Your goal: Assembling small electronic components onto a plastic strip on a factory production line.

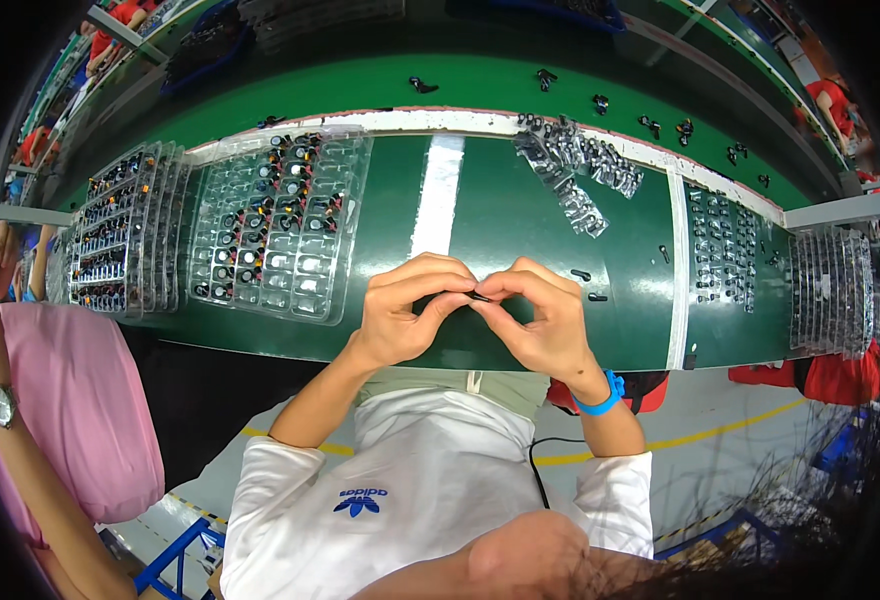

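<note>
Small black part (478,296) at frame centre — pinched between fingertips of left hand (407,310) and right hand (545,320), both closed on it — above the green bench (520,230).

small black part (478,296) pinched level between both hands' fingertips.

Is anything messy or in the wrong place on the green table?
A little. The clear strips lie in a tumbled, crooked heap, unlike the neat clear trays. A few small black parts lie loose beside the right hand. Both hands pinch one small black piece.
</note>
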